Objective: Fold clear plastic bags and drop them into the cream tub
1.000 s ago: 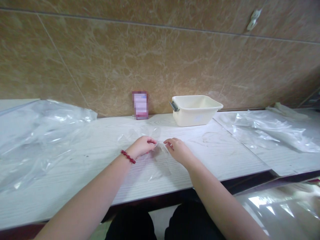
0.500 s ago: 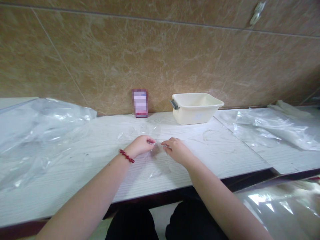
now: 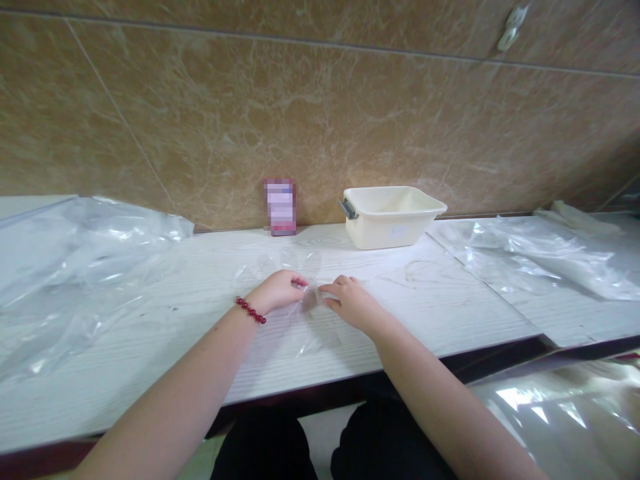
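Note:
A clear, thin plastic glove (image 3: 320, 335) lies on the white wood-grain table, its rounded finger shapes pointing toward the wall. My left hand (image 3: 281, 291), with a red bead bracelet (image 3: 251, 311) at the wrist, pinches the film near its middle between thumb and fingers. Close on the right is my right hand (image 3: 354, 303), thumb and index finger a little apart. Its index fingertip meets the edge of the raised film. The film is so see-through that its exact folds between the hands are hard to make out.
A cream plastic bin (image 3: 393, 227) with a grey handle stands by the tiled wall. Left of it, a blurred-out red and white card or box (image 3: 281, 208) leans upright. Clear plastic sheets (image 3: 100, 267) spread at left; more clear plastic (image 3: 540, 253) lies right.
The thumb and index finger of my right hand have parted slightly and shifted a little left, toward my left hand. My left hand has moved slightly left, still pinching the film.

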{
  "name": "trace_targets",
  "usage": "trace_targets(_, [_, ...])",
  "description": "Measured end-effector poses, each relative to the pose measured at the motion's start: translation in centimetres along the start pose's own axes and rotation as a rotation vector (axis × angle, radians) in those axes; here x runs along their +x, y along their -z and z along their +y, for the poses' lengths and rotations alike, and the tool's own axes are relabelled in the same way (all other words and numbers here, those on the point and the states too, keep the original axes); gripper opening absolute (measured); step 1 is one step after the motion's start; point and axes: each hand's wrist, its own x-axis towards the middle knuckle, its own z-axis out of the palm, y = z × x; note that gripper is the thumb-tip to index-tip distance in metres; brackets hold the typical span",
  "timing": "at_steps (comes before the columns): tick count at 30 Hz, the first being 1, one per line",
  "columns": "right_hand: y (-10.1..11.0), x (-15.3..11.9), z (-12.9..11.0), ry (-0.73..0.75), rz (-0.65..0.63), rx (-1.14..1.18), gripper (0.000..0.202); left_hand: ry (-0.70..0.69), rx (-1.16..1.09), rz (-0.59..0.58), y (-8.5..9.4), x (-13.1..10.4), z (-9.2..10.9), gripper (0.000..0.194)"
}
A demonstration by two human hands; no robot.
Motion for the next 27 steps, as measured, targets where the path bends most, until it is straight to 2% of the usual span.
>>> trace_targets(16, [-0.4,-0.1,0.3,-0.048,-0.020,0.015,0.035,-0.007,0.042,-0.004,0.1,0.1,-0.4,0.038])
trace_targets(23, [-0.4,0.0,0.3,-0.105,-0.069,0.037,0.038,-0.004,0.052,-0.083,1.3,-0.5,-0.1,0.039])
trace_targets(27, [-0.2,0.0,0.2,-0.129,-0.104,0.055,0.039,0.057,-0.021,-0.135,1.9,-0.7,-0.4,0.038])
